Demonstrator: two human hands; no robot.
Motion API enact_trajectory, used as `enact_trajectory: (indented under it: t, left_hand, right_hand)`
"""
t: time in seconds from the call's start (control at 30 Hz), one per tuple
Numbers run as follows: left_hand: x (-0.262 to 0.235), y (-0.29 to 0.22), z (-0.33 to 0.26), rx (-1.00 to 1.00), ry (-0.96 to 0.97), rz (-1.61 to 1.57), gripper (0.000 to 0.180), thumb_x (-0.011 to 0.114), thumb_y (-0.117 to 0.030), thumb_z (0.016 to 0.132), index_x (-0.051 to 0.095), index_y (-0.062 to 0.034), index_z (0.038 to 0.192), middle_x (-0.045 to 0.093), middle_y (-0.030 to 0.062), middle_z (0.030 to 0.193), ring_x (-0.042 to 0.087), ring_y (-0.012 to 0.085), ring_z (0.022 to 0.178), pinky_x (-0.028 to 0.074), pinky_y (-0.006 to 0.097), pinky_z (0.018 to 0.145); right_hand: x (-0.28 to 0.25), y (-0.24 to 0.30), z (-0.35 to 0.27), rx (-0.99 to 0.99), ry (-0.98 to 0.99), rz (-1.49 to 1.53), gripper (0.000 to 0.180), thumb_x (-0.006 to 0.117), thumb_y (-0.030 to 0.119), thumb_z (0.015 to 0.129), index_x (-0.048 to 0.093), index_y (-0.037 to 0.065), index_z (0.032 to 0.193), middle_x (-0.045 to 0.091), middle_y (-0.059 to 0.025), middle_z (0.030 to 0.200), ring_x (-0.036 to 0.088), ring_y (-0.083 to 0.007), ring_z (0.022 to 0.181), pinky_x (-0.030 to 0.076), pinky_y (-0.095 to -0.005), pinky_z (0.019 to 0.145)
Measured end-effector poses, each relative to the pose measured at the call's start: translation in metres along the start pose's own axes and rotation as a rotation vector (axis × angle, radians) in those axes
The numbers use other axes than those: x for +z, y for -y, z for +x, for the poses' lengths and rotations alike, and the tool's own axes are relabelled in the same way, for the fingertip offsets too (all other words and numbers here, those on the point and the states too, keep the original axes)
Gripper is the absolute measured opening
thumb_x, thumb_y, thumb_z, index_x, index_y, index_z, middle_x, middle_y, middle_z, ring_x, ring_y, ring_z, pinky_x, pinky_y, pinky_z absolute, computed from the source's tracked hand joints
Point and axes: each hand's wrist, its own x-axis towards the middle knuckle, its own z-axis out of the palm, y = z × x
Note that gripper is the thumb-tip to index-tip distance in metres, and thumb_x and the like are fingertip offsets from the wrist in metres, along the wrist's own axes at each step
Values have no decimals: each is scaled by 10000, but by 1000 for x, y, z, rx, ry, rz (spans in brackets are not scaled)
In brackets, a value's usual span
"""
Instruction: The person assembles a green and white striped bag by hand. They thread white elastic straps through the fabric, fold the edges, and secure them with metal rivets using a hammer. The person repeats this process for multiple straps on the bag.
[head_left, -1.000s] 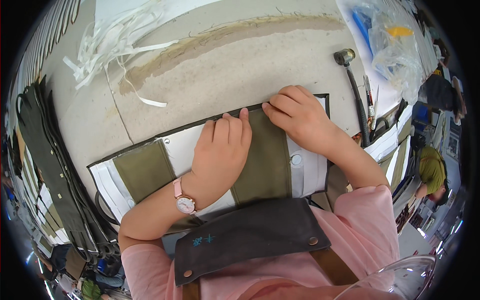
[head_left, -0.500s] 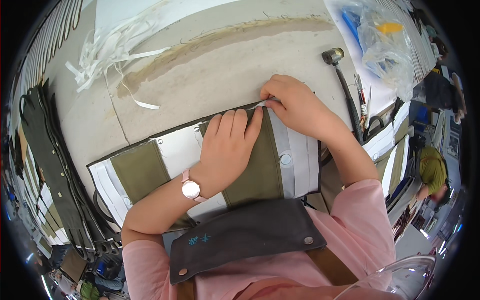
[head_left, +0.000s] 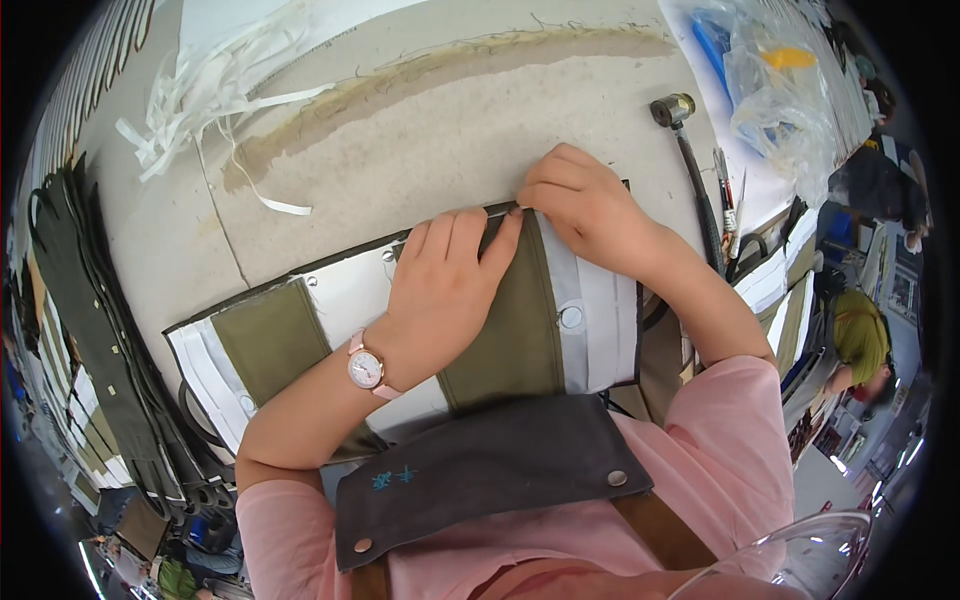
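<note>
A flat fabric bag panel (head_left: 500, 355) in olive green and white, with dark binding along its edge, lies in front of me. My left hand (head_left: 445, 270) rests on it palm down, fingers apart and their tips along the far edge; one finger stretches toward my right hand. A pink-strapped watch is on that wrist. My right hand (head_left: 585, 210) is closed in a pinch on the far edge, almost touching the left fingertip. Its fingers partly hide the pinched spot. Round metal snaps (head_left: 570, 317) show on the panel's white strips.
White ribbon scraps (head_left: 205, 95) lie at the far left, dark green straps (head_left: 100, 330) at the left. A hammer (head_left: 685, 150), pen-like tools (head_left: 727, 195) and a clear plastic bag (head_left: 780, 100) lie right. More panels (head_left: 790, 290) are stacked right; a person in green (head_left: 860, 330) is beyond.
My left hand has shifted slightly left and down, its outstretched finger still by the edge. The right fingers have closed in more tightly at the panel's edge, and the panel shifted slightly left.
</note>
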Motion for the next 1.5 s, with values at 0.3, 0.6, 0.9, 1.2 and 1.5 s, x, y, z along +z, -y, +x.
enact_trajectory:
  t: [0.3, 0.6, 0.9, 1.2, 1.5]
  left_hand:
    - [-9, -5, 1, 17, 89, 199, 356, 665, -52, 806, 660, 51, 1147, 558, 114, 1007, 559, 240, 938, 494, 331, 807]
    - [-6, 1, 3, 45, 34, 2, 496, 729, -158, 805, 641, 82, 1230, 570, 116, 1026, 566, 255, 970, 498, 354, 841]
    - [-6, 6, 12, -14, 82, -54, 541, 758, -129, 792, 650, -139, 1322, 504, 66, 962, 546, 218, 857, 479, 347, 737]
    - [-3, 4, 14, 6, 101, 19, 584, 641, -31, 757, 652, -152, 1329, 486, 66, 944, 533, 227, 861, 471, 348, 719]
    - [-2, 6, 12, -20, 132, 6, 534, 732, -146, 828, 642, -194, 1352, 477, 51, 922, 523, 215, 831, 462, 341, 710]
  right_hand:
    - [-13, 21, -6, -200, 85, -418, 256, 668, 63, 726, 672, -12, 971, 620, -89, 991, 597, -272, 953, 512, -386, 839]
    - [-15, 17, -24, 210, -129, -234, 247, 668, -95, 756, 675, -3, 985, 650, -115, 964, 593, -312, 868, 501, -405, 760]
    - [-15, 9, -26, 142, -93, -181, 264, 635, -95, 705, 648, 8, 948, 620, -92, 928, 581, -291, 863, 507, -373, 766]
    - [-14, 11, -21, 238, -113, -97, 243, 629, -26, 685, 650, 8, 925, 606, -94, 925, 581, -285, 881, 511, -385, 778]
    - [-24, 16, -29, -38, 54, -329, 241, 658, -33, 745, 676, -39, 985, 628, -109, 976, 618, -305, 926, 538, -379, 788]
